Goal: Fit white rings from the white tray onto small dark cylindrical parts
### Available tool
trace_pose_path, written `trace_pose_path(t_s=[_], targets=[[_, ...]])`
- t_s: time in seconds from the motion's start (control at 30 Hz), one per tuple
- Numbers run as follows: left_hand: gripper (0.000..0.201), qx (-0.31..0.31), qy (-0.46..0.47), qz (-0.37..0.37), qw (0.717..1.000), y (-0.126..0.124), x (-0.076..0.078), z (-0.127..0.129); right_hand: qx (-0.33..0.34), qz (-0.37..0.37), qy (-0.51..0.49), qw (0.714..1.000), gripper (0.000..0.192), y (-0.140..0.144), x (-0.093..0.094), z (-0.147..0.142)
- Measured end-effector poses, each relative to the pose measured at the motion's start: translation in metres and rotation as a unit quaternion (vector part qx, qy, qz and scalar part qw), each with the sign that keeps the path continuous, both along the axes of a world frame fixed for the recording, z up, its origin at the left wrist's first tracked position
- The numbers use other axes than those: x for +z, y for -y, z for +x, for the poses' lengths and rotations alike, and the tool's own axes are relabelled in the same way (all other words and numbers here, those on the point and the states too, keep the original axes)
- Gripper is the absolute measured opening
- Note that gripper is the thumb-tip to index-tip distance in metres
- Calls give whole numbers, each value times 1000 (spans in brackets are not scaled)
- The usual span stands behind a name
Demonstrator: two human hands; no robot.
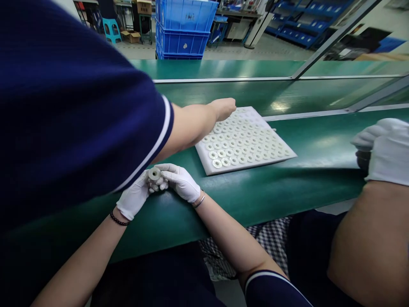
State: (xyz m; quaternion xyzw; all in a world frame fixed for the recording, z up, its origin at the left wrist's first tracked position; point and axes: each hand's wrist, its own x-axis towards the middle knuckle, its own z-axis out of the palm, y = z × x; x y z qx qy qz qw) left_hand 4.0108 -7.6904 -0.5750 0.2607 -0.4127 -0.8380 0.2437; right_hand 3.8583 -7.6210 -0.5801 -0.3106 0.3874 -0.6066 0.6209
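We held a ring [154, 173] left of the tray [208, 169].
Our gloved left hand [136, 195] and gloved right hand [182, 182] both gripped it.

one pale, thick, round ring [151, 174] sits between the fingers [168, 175] of the person's white-gloved left hand [133, 199] and white-gloved right hand [184, 184], two in all; beyond these fingers lie one white rectangular tray [206, 167] and dozens of pale rings [225, 165], too crowded to count; far past them, three stacked blue plastic crates [183, 42] and one teal plastic stool [109, 21].
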Motion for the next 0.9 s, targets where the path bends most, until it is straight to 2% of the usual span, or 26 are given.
trace_pose_path(t_s=[0.1, 0.17, 0.3, 0.47, 0.7, 0.9], targets=[[27, -8, -17, 18, 1000, 0, -2, 2, 4, -7, 4, 1000, 43, -1, 2, -1], [24, 12, -10, 20, 1000, -1, 0, 2, 1, -11, 3, 1000, 41, -1, 3, -1], [21, 55, 5, 2, 998, -2, 4, 3, -6, -11, 2, 1000, 42, -2, 2, -1], [26, 71, 30, -33, 996, -3, 6, 3, -6, 1, 3, 1000, 47, -2, 0, -1], [27, 160, 88, -140, 973, -4, 4, 4, -1, 10, 4, 1000, 51, 0, 0, 0], [29, 210, 121, -215, 946, -8, 11, 4, 8, 13, -7, 1000, 48, 0, 2, 1]])
